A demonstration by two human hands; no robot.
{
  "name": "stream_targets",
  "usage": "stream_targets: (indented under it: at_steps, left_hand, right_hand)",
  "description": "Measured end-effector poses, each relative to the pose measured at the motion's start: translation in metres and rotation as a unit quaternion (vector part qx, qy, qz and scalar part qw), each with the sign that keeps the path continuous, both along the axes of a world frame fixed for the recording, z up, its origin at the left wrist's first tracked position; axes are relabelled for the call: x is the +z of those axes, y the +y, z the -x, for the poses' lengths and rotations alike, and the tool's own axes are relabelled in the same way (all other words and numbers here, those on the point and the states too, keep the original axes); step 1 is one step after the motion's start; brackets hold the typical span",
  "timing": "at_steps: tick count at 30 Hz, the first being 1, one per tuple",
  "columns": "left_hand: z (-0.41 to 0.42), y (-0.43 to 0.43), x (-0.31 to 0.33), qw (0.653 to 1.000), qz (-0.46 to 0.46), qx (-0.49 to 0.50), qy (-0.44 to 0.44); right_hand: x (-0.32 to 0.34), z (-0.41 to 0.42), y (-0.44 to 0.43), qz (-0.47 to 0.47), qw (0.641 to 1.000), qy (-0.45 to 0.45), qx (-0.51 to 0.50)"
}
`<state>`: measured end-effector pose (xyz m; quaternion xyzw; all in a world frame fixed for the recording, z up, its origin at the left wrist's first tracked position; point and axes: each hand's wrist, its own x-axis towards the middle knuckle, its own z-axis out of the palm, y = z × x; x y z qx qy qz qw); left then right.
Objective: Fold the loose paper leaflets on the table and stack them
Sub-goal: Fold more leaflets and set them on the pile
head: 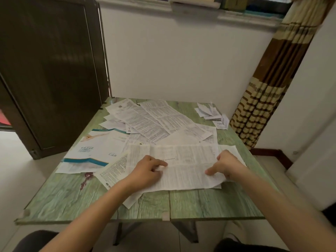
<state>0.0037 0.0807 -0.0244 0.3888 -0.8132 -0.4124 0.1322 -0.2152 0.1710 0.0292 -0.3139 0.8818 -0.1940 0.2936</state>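
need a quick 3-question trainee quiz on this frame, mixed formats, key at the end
1. True or false: the left hand and the right hand both touch the same leaflet.
2. Where on the table does the small stack, set apart from the loose papers, lie? A) far right corner B) near left corner C) dead centre
3. Fill in: a striped ___ hangs to the right of the table.
Key: 1 true; 2 A; 3 curtain.
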Motion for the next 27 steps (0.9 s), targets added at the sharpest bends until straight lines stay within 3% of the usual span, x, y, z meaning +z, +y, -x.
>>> stream_targets:
  at_steps: [4,12,14,17,19,21,24,27]
  left_hand:
    - [-0.003,-0.003,0.006,0.999,-0.034,-0.010,-0.006]
    - [-0.003,-0.002,0.015,0.996,-0.083,-0.017,0.037]
    - [-0.004,-0.003,0.016,0.993,-0.105,-0.004,0.047]
    - [-0.006,-0.009,0.018,0.984,-0.169,0.019,0.060]
    - [-0.006,-0.015,0.021,0.961,-0.249,0.050,0.107]
    - [-0.008,-0.023,0.030,0.916,-0.344,0.093,0.183]
    - [-0.018,-0.026,0.044,0.857,-0.431,0.139,0.245]
    - [-0.028,-0.026,0.051,0.870,-0.405,0.162,0.232]
  right_hand:
    - [0.007,0.002,0.002,0.020,0.997,0.074,0.024]
    - [0.037,-0.003,0.005,0.041,0.997,0.042,0.044]
    - [0.047,-0.010,0.005,0.071,0.996,0.012,0.061]
    - [0.061,-0.028,0.001,0.150,0.978,-0.124,0.080]
    - [0.064,-0.042,-0.003,0.166,0.959,-0.208,0.098]
    - [0.057,-0.058,-0.011,0.189,0.943,-0.246,0.119]
    - [0.031,-0.084,-0.013,0.233,0.946,-0.133,0.182]
    - [0.010,-0.098,-0.011,0.312,0.919,-0.123,0.208]
